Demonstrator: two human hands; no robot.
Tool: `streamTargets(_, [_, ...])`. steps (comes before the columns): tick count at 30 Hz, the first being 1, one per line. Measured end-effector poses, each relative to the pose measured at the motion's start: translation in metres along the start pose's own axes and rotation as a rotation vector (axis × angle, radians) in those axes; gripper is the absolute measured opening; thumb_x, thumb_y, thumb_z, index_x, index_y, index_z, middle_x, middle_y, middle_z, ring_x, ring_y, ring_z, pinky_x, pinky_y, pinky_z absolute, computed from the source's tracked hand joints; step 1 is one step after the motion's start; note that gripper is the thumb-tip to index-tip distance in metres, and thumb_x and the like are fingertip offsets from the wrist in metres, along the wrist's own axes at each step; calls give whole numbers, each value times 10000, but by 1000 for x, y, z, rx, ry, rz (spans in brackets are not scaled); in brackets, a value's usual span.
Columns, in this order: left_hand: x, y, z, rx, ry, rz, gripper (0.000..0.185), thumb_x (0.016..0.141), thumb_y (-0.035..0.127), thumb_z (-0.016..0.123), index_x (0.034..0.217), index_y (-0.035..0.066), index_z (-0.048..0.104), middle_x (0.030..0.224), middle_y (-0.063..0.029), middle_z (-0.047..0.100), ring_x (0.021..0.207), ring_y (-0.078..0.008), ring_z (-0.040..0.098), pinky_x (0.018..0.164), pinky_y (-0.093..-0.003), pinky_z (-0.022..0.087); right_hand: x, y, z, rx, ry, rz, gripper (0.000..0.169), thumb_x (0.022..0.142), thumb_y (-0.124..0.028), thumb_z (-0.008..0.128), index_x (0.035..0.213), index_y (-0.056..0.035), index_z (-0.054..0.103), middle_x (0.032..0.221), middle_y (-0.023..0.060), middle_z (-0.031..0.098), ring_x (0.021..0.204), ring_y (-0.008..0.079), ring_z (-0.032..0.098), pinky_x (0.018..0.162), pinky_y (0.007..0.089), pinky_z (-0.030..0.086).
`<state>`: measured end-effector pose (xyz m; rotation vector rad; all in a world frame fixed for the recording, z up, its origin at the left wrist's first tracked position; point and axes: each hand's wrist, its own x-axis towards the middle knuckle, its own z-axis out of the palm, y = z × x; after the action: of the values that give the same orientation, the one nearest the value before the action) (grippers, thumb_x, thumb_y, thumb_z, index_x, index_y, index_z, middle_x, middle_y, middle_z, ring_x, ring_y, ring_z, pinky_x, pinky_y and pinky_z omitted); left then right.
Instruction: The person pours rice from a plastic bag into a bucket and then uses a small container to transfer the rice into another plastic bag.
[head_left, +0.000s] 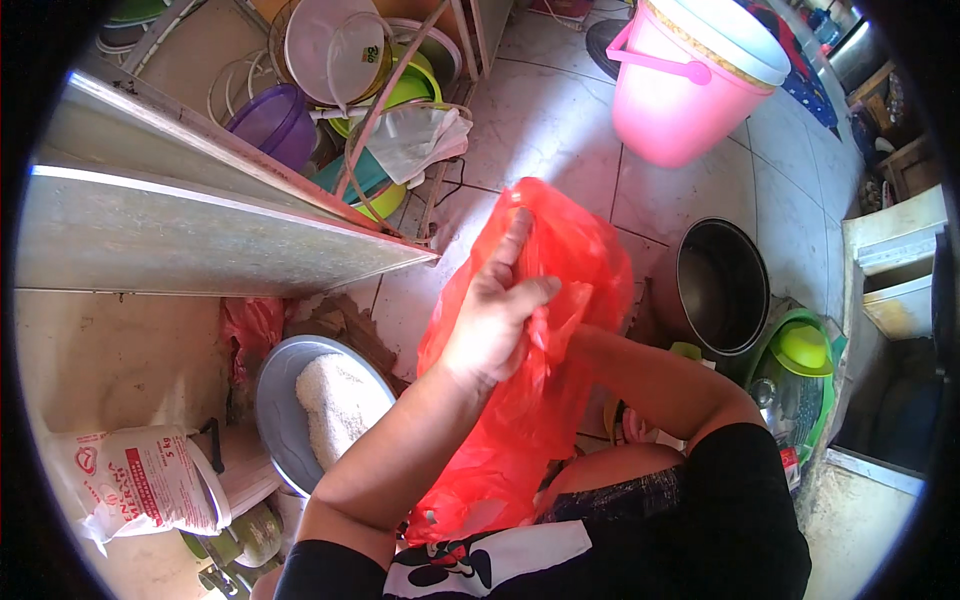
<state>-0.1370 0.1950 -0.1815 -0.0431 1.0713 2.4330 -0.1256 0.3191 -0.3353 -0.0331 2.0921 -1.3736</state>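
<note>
A large, crumpled red plastic bag (592, 247) hangs in front of my body, reaching down to my lap. My left hand (491, 315) is on its near left side and grips gathered film, thumb across a fold and index finger pointing along the bag. My right forearm comes in from the right and ends at the bag. The right hand itself is hidden by the red film, so its grip does not show. Beneath my left forearm, a grey basin (274, 409) holds white grains that look like rice (337, 409). What the red bag contains is not visible.
A dark metal pot (724, 289) stands to the right, beside a green basin (829, 405) of dishes. Farther off is a pink bucket (675, 105). A rack (375, 97) of plastic bowls and a panel edge (300, 217) stand left; a white printed sack (135, 480) lies lower left.
</note>
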Motion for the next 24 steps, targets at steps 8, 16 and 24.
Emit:
streamTargets(8, [-73, 57, -22, 617, -110, 36, 788, 707, -125, 547, 1410, -16, 206, 1481, -112, 208, 1335, -165, 244, 1065, -283, 229, -5, 1, -14, 797, -219, 362, 451, 734, -290, 647, 1119, -73, 560, 1163, 83, 510, 1112, 266, 444, 926, 463, 396])
streamTargets(16, [-88, 80, -51, 1211, -79, 79, 816, 642, -55, 533, 1402, -3, 242, 1433, -187, 301, 1355, -240, 231, 1097, -320, 173, -18, -13, -9, 961, -195, 248, 548, 717, -249, 628, 1197, -29, 483, 1159, 104, 551, 1081, 246, 512, 960, 379, 391])
streamTargets(24, [-119, 28, -130, 1167, 177, 108, 802, 640, -18, 534, 1394, 11, 262, 1378, -233, 356, 1319, -318, 300, 1084, -332, 233, -50, -76, -6, 999, -346, 68, 523, 810, -256, 551, 1249, 10, 451, 1216, 120, 544, 1116, 231, 519, 983, 392, 369])
